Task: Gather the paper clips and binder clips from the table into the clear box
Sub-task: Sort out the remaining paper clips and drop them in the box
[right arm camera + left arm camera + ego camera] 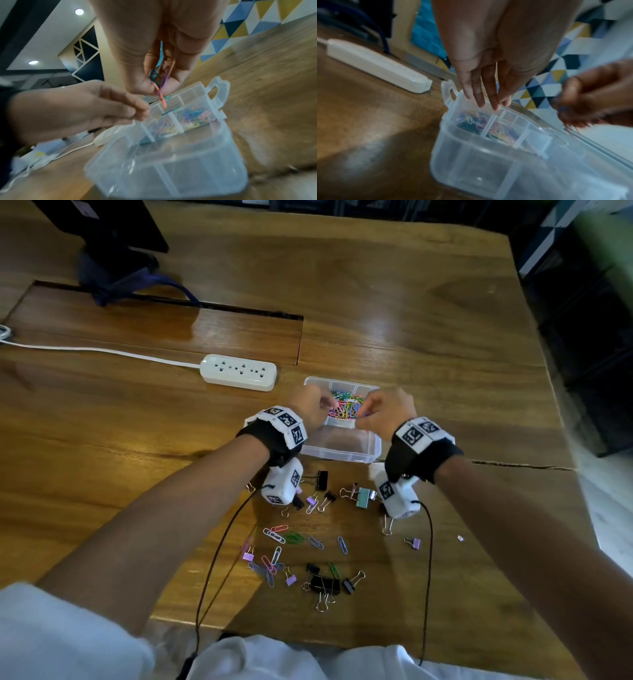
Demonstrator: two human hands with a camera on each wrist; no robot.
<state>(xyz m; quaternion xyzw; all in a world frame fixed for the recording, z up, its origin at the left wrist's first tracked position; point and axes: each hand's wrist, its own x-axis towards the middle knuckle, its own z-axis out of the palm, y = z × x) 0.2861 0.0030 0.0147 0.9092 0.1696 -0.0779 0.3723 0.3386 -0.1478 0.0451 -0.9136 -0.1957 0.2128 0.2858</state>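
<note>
Seen from the head camera, both hands meet over the clear box [342, 448] near the centre of the wooden table [428, 330], the left hand [310, 405] at the box's 9 o'clock and the right hand [385, 410] at its 3 o'clock, above a far compartment heaped with coloured paper clips [346, 407]. More paper clips [284, 537] and binder clips [323, 583] lie scattered on the table at the box's 6 o'clock; a white power strip [238, 372] sits at its 10 o'clock. In the blurred left wrist view, the left hand's fingers [477, 93] hang straight and relaxed over the box's far rim [452, 102], holding nothing. In the right wrist view, the right hand's thumb and fingertips [171, 83] pinch a small bunch of coloured clips [160, 82] just above the divided compartments [178, 119], with the left hand at 9 o'clock.
</note>
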